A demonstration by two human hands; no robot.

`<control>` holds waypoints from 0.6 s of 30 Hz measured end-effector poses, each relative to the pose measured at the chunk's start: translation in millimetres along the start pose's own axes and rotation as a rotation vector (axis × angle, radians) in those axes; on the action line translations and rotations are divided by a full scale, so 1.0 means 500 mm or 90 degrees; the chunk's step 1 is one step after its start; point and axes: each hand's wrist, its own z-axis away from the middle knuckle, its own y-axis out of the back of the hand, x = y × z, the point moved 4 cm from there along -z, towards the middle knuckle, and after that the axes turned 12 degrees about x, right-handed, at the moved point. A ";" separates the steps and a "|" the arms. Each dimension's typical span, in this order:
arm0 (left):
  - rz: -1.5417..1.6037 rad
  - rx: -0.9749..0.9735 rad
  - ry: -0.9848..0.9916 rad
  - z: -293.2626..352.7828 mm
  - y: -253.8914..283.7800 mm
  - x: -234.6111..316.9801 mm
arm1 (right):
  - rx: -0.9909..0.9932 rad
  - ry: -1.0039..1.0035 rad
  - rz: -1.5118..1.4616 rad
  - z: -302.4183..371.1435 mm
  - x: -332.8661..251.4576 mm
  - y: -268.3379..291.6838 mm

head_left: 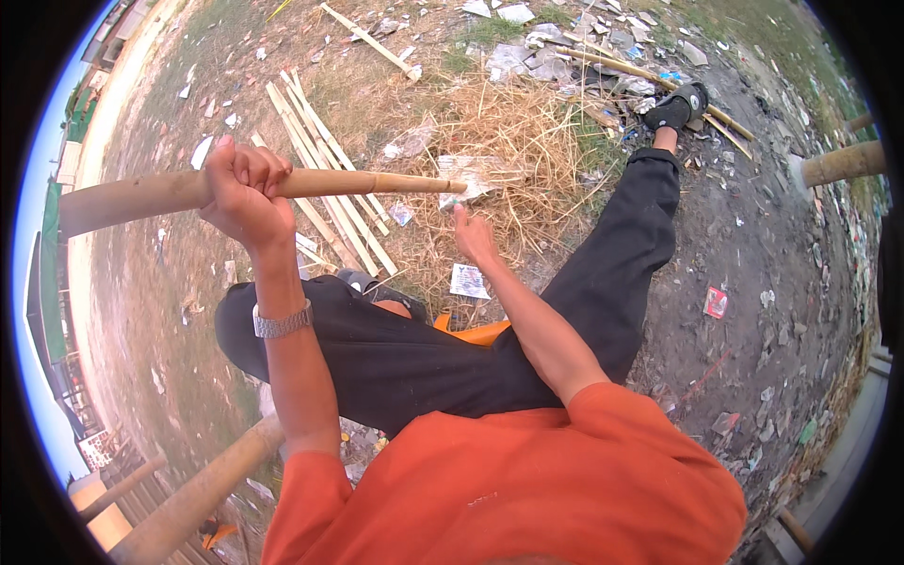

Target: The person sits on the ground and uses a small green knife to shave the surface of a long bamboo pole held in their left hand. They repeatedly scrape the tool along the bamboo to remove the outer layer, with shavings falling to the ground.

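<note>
A long tan bamboo pole (pixel 377 183) lies crosswise in front of me, its broader end toward the left. My left hand (pixel 247 188) is closed around it, fingers wrapped over the top; a silver watch (pixel 282 322) circles that wrist. Just below the pole's narrow right end is my right hand (pixel 477 237), its fingers curled. A small pale, teal-tinged bit shows at its fingertips, too small to name. Whether these fingers touch the pole, I cannot tell. Dry straw (pixel 527 141) lies on the ground behind that end.
Several split bamboo strips (pixel 334 179) lie on the ground at left. Another bamboo piece (pixel 372 40) is farther off. Past my outstretched right foot lie longer poles (pixel 612 64) among litter. Thick bamboo posts (pixel 843 164) stand at the right edge. Something orange (pixel 480 333) shows between my legs.
</note>
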 end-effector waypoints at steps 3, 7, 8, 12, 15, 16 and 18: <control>-0.006 -0.010 -0.011 0.000 0.013 0.000 | -0.005 -0.019 0.010 -0.001 -0.008 0.017; 0.006 -0.039 -0.002 0.007 -0.007 -0.002 | 0.059 0.057 -0.079 0.010 -0.040 0.013; 0.007 -0.043 0.002 0.008 -0.008 -0.006 | 0.070 0.090 -0.102 0.013 -0.058 0.022; 0.025 0.035 0.001 -0.026 0.034 0.005 | 0.055 0.126 -0.054 0.024 -0.087 -0.006; 0.080 0.018 0.047 -0.027 0.037 -0.001 | 0.081 0.134 -0.080 0.028 -0.076 0.003; 0.087 0.015 0.042 -0.029 0.032 0.003 | 0.049 0.109 -0.106 0.040 -0.073 0.011; 0.099 -0.006 0.067 -0.011 -0.011 -0.010 | 0.100 0.051 -0.065 -0.019 0.024 -0.010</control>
